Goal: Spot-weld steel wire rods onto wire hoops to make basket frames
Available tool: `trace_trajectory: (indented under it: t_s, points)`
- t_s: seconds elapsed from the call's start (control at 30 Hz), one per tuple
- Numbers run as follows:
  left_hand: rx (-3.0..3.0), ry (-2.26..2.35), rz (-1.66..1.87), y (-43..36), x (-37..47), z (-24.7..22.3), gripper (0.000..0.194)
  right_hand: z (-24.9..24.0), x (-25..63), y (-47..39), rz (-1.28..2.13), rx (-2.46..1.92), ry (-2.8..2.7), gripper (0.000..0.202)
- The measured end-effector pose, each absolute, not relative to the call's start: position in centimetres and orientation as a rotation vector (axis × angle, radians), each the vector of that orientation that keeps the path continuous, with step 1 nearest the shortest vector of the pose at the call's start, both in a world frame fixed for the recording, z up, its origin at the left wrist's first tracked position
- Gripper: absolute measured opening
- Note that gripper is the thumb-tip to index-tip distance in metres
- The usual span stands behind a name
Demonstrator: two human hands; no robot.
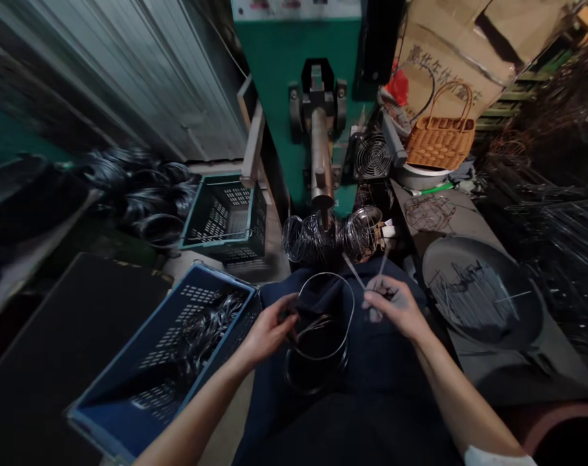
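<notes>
My left hand [274,325] is closed on a wire ring [351,304], which it holds up over the lap. Below that ring, more dark wire rings [306,388] rest on the dark blue cloth over my legs. To the right, my right hand [390,301] pinches short metal rods [355,270] that stick up from the fingers in a V. The rods and the ring are apart. Straight ahead stands a green machine [269,71] with a thick metal arm [319,139] pointing toward me. Coils of wire [306,238] hang just under its tip.
At left, a blue plastic crate [124,414] holds dark wire pieces, with a green crate [216,243] beyond it. A round black pan [432,259] of short metal rods sits on the right-hand bench [561,349]. A wicker basket [440,139] stands behind it.
</notes>
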State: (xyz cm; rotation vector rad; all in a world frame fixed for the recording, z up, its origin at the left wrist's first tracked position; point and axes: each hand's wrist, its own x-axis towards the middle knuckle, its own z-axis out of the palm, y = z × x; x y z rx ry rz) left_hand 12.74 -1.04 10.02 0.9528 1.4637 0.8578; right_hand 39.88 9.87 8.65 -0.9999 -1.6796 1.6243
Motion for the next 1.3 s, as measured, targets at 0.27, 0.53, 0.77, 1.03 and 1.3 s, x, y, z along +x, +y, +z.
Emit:
trace_trajectory:
  t_s: [0.27,0.53,0.77,1.03,1.3]
  points:
    - [0.452,1.18,1.235,2.2,16.8,6.7,0.056,8.8,35.5,7.4,1.128,-0.726,-2.479,0.059]
    - [0.381,1.005,1.252,3.9,17.5,5.7,0.044,8.5,36.1,8.0,0.847,-0.764,-2.634,0.055]
    - [0.389,0.968,1.251,4.3,17.4,6.2,0.052,9.0,36.4,7.4,0.758,-0.784,-2.647,0.056]
    - [0.36,0.925,1.286,4.4,18.5,5.9,0.053,8.7,36.5,7.8,0.679,-0.824,-2.708,0.055]
    - [0.367,0.908,1.294,4.7,18.5,6.2,0.052,8.9,36.6,7.9,0.573,-0.821,-2.743,0.053]
